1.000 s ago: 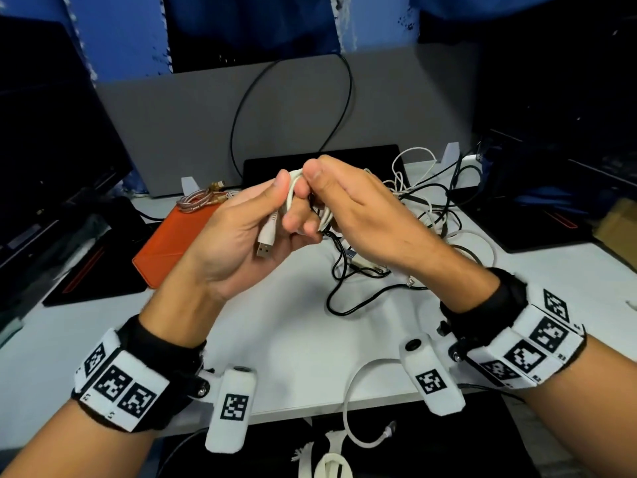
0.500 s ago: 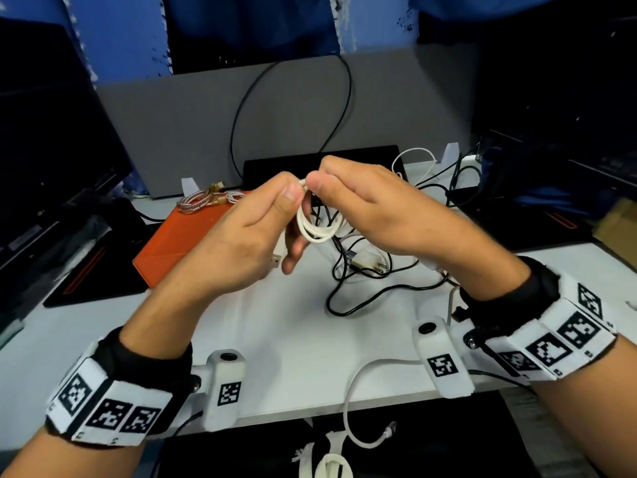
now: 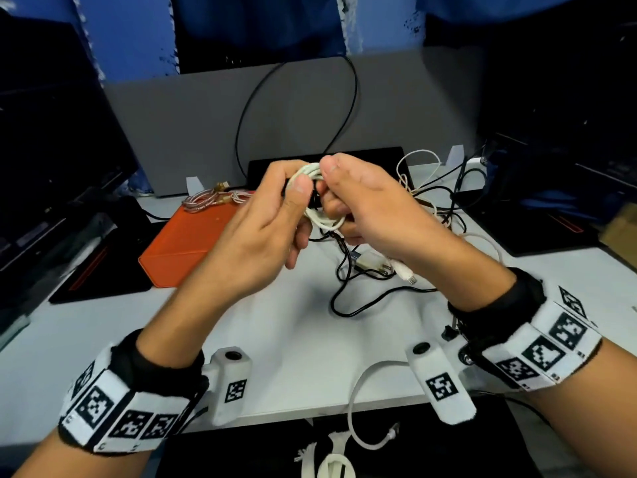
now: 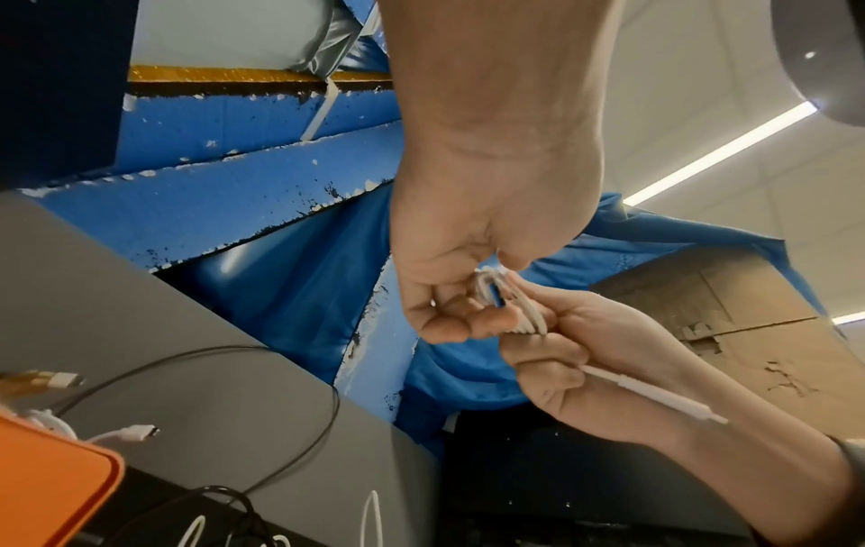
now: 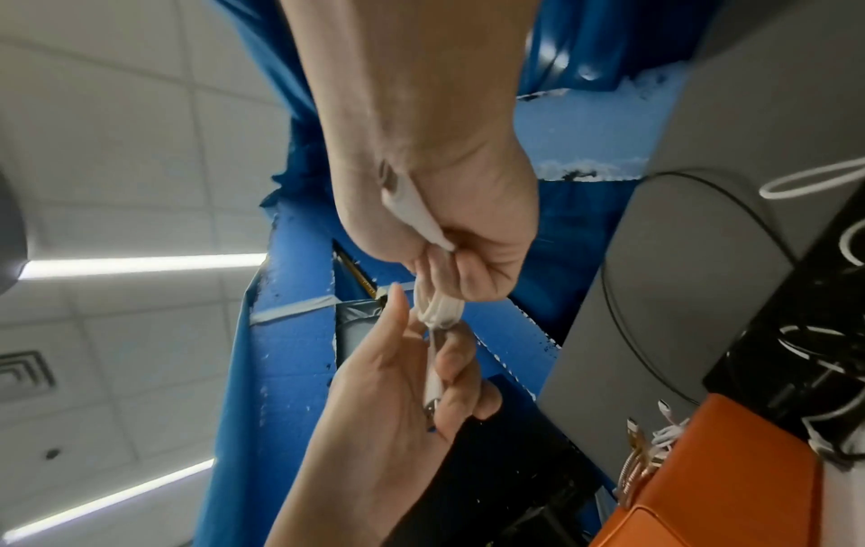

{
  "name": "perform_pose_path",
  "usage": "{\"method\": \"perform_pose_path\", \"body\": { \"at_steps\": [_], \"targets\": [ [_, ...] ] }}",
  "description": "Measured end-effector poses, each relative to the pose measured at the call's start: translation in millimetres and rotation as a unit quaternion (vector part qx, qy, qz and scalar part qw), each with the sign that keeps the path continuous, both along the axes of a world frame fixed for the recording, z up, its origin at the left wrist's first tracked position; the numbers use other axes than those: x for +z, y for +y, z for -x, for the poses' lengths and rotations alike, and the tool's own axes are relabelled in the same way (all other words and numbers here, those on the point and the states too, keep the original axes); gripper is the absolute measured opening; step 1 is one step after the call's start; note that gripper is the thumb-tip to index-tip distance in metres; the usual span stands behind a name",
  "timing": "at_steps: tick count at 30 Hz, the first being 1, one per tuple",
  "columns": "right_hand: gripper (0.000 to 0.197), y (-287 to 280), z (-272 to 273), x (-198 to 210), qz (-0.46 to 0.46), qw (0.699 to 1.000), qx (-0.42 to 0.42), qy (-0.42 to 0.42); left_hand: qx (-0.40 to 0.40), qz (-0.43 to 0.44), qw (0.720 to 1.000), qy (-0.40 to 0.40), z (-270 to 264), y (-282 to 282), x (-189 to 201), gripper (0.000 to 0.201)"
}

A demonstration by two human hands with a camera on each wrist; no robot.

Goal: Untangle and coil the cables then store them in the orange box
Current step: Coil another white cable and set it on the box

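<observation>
Both hands are closing tighter since a second ago, the left hand point(image 3: 272, 219) and right hand point(image 3: 365, 208) pinching the white coil point(image 3: 319, 198) between them above the bench point(image 3: 275, 322).

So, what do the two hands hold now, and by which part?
Both hold one thin white cable wound into a small coil: the left hand pinches its left side, the right hand its top.

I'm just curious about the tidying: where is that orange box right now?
In the head view the orange box lies closed on the white desk, left of both hands and the tangled cables, with a coiled pinkish cable on its far edge.
</observation>
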State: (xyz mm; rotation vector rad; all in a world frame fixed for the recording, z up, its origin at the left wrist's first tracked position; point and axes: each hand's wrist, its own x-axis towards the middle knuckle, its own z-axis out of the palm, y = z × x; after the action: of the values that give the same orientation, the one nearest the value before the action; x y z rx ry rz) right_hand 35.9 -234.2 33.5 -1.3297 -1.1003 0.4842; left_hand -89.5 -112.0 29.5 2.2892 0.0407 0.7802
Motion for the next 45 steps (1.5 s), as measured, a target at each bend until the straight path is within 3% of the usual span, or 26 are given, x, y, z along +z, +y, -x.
{"method": "perform_pose_path", "body": {
  "at_steps": [3, 5, 7, 10, 12, 16, 21, 26, 31, 38, 42, 45],
  "targets": [
    [0.039, 0.1, -0.2, -1.7, 0.003, 0.996, -0.033, -0.085, 0.009, -0.024, 0.999, 0.024, -0.1, -4.0, -1.1, 0.03],
    [0.042, 0.5, 0.7, -1.6, -0.004, 0.997, -0.03, -0.073, 0.014, -0.003, 1.0, 0.013, -2.0, -4.4, -0.8, 0.029],
    [0.033, 0.9, 3.6, -0.9, -0.032, 0.997, -0.025, -0.062, 0.023, 0.034, 0.999, -0.013, -4.3, -3.8, -0.8, 0.028],
    [0.02, 2.6, 9.0, -5.7, -0.055, 0.979, -0.105, -0.163, 0.024, 0.121, 0.991, -0.054, -10.1, -4.8, -5.5, 0.029],
    [0.026, 5.5, 14.7, -12.0, -0.044, 0.965, -0.149, -0.21, 0.025, 0.179, 0.981, -0.073, -14.8, -9.1, -10.1, 0.033],
    [0.034, 7.0, 20.6, -18.7, -0.013, 0.965, -0.172, -0.197, 0.013, 0.233, 0.968, -0.098, -19.0, -18.0, -15.0, 0.044],
    [0.039, 7.3, 22.4, -16.5, -0.012, 0.97, -0.174, -0.17, 0.017, 0.213, 0.971, -0.103, -17.7, -19.9, -14.7, 0.045],
    [0.033, 12.6, 12.0, -17.5, -0.033, 0.972, -0.175, -0.155, 0.056, 0.076, 0.994, -0.049, -14.8, -13.9, -13.0, 0.045],
    [0.033, 14.3, 11.2, -20.0, -0.076, 0.973, -0.174, -0.131, 0.07, -0.025, 0.997, -0.023, -6.8, -10.8, -7.6, 0.043],
    [0.035, 4.0, 13.2, -7.1, -0.077, 0.996, -0.028, -0.028, 0.058, 0.016, 0.998, -0.027, -3.1, -6.8, 0.4, 0.045],
    [0.035, 5.7, -2.8, -6.1, -0.014, 0.991, -0.075, -0.106, 0.01, 0.066, 0.997, 0.041, -4.6, 3.2, 2.3, 0.048],
    [0.039, 6.6, -11.7, -6.7, 0.067, 0.957, -0.163, -0.232, -0.019, 0.112, 0.988, 0.105, -1.2, 18.7, 8.9, 0.037]
  ]
}}
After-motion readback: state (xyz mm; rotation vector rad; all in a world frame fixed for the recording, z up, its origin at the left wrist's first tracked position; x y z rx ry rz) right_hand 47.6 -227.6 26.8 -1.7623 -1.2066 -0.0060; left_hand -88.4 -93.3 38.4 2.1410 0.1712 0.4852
